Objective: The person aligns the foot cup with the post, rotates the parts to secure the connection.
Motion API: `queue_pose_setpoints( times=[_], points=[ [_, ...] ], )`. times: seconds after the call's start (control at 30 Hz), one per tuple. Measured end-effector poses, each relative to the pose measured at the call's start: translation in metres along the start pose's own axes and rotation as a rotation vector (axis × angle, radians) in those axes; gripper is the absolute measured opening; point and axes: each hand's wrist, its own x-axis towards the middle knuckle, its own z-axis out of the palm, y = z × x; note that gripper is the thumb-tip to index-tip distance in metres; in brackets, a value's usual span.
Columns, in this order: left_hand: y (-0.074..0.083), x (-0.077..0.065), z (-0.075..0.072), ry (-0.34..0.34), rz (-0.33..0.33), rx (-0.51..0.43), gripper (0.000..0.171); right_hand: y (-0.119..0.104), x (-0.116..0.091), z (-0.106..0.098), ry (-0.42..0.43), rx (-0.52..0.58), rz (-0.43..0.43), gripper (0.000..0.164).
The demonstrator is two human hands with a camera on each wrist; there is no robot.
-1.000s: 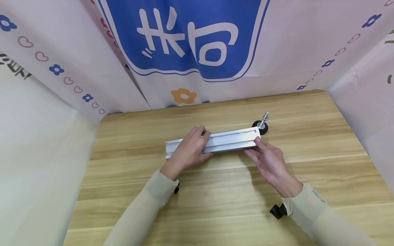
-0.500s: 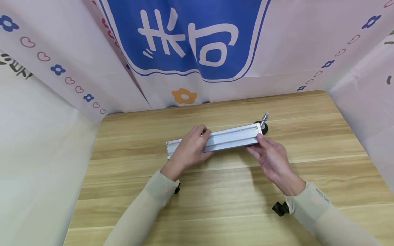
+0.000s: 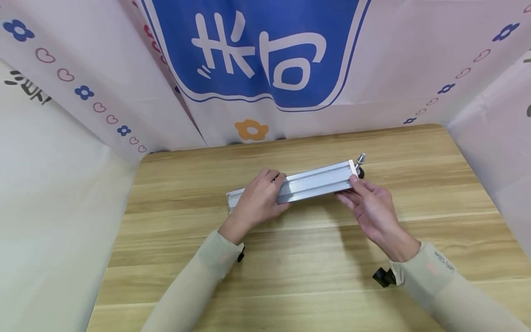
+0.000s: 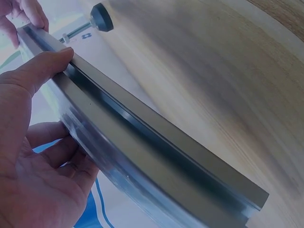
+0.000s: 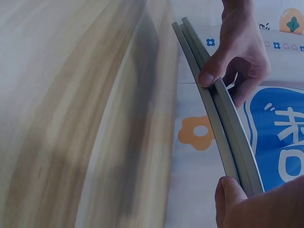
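A silver slotted aluminium profile [image 3: 317,181] is held in both hands, its right end tilted up higher than its left. My left hand [image 3: 258,197] grips it left of the middle, the thumb along the slotted edge and the fingers round the far side, as the left wrist view shows. At the right end, my right hand [image 3: 375,210] pinches the profile between thumb and fingers. Just behind that end stands a levelling foot, its threaded stud [image 3: 361,160] pointing up and its black base [image 4: 101,18] partly hidden by the profile in the head view.
A wood-grain table [image 3: 303,258] lies under the hands. Behind it hangs a printed white cloth [image 3: 361,117] with a blue sign [image 3: 244,83]. A black mount [image 3: 383,277] sits at the right wrist, with another at the left wrist.
The profile's right end has risen and shifted slightly right with my right hand, covering more of the levelling foot. My left hand keeps its grip, almost in place.
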Motion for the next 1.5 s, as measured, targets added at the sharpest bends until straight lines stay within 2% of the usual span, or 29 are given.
queue_pose_setpoints(
  times=[0.13,0.2,0.33,0.4,0.6,0.8,0.97,1.2,1.33,1.5],
  points=[
    [0.001,-0.001,-0.001,0.009,-0.001,-0.002,0.064,-0.002,0.000,0.002,-0.013,-0.015,-0.018,0.052],
    [0.001,-0.001,-0.001,0.013,-0.005,-0.004,0.065,-0.004,0.000,0.003,-0.016,-0.017,-0.030,0.045],
    [0.001,-0.001,-0.001,0.021,-0.012,-0.005,0.067,-0.008,-0.001,0.005,-0.023,-0.023,-0.058,0.021],
    [0.002,0.000,-0.002,0.028,-0.014,-0.008,0.068,-0.009,-0.001,0.006,-0.025,-0.028,-0.070,0.018],
    [0.002,0.000,-0.005,0.034,-0.034,-0.072,0.071,-0.013,-0.003,0.007,-0.026,-0.013,-0.088,0.022],
    [0.003,-0.001,-0.010,-0.009,-0.079,-0.170,0.073,-0.017,-0.005,0.009,-0.031,-0.032,-0.127,0.019],
    [0.005,0.000,-0.013,-0.039,-0.108,-0.205,0.075,-0.023,-0.008,0.011,-0.033,-0.039,-0.162,0.017],
    [0.007,0.000,-0.013,-0.004,-0.099,-0.235,0.073,-0.030,-0.008,0.014,-0.055,-0.058,-0.203,0.016],
    [0.008,-0.002,-0.011,0.033,-0.098,-0.274,0.071,-0.038,-0.008,0.017,-0.075,-0.102,-0.230,0.024],
    [0.009,-0.004,-0.010,0.071,-0.105,-0.346,0.064,-0.047,-0.011,0.023,-0.078,-0.147,-0.232,0.050]
  ],
)
